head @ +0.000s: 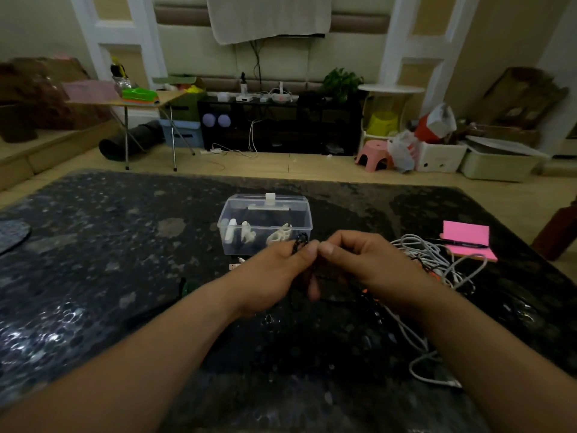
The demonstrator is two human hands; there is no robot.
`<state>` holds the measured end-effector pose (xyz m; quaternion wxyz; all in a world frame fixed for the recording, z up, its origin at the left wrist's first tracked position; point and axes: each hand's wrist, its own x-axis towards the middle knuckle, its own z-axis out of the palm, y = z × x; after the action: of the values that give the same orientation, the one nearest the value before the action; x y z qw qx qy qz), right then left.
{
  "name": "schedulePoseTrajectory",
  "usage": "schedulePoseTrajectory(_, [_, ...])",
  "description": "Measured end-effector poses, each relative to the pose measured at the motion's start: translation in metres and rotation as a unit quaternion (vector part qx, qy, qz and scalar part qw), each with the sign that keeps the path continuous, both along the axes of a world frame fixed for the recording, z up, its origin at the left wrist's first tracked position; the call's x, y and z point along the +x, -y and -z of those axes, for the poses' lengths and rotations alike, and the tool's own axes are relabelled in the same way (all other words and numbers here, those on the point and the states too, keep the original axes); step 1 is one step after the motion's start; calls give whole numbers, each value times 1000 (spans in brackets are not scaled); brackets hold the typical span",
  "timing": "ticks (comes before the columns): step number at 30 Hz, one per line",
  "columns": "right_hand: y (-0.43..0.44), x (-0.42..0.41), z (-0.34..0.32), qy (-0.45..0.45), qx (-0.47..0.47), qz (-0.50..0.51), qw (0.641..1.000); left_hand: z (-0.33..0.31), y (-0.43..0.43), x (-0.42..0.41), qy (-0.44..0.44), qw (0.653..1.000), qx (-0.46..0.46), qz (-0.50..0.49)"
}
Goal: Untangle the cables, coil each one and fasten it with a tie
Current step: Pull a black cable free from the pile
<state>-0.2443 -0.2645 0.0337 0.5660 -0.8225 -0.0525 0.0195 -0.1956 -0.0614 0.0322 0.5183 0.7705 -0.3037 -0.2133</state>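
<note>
My left hand (274, 273) and my right hand (368, 264) meet thumb to thumb above the dark table, both pinching a black braided cable (299, 242). A small loop of it sticks up over my left fingers; the rest hangs between my palms and is mostly hidden. A tangle of white cables (434, 260) lies to the right of my right hand, with strands trailing toward the near right edge. Just beyond my hands stands a clear plastic box (265, 220) holding several white ties.
The dark speckled table (93, 260) spreads across the view. A pink notepad (468, 242) with a black pen on it lies at the right. A small green object (189, 287) rests left of my left forearm. Beyond the table are floor, stools and storage bins.
</note>
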Motion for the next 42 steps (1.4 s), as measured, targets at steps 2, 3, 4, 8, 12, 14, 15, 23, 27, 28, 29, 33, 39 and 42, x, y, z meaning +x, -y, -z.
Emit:
schedulePoseTrajectory(2, [0,3,2,-2,30,17,999,4,4,1,-71,995,-70,-12])
schedulePoseTrajectory(3, [1,5,1,-7,51,26,998,5,4,4,-103,989,-104,-29])
schedulePoseTrajectory(4, [3,6,1,-12,69,33,997,3,5,6,-125,981,-136,-52])
schedulePoseTrajectory(8, [14,9,-1,-35,96,60,993,0,2,18,-191,921,-303,-155])
schedulePoseTrajectory(12, [2,8,3,-46,118,95,987,2,5,15,-201,907,-329,-171])
schedulePoseTrajectory(14, [-17,4,6,-59,71,71,993,8,14,6,-184,926,-295,-146])
schedulePoseTrajectory(15, [-27,1,8,-55,14,46,997,10,17,4,-177,935,-273,-142])
schedulePoseTrajectory(23, [-55,-8,17,15,-317,-76,945,11,18,8,-226,923,-229,-209])
schedulePoseTrajectory(27, [-49,-8,27,12,-459,-105,882,9,17,11,-343,856,-325,-210])
schedulePoseTrajectory(28, [-47,-8,28,-3,-464,-109,879,7,15,12,-356,846,-337,-211])
schedulePoseTrajectory(29, [-44,-6,29,-19,-461,-108,880,6,14,15,-358,844,-341,-207])
schedulePoseTrajectory(33, [-14,2,22,-56,-345,-82,933,5,0,24,-171,956,-186,-150])
schedulePoseTrajectory(39, [12,4,4,-60,39,2,997,11,-3,15,79,988,131,18])
schedulePoseTrajectory(42, [4,6,4,-64,113,-2,991,23,3,14,116,984,129,35])
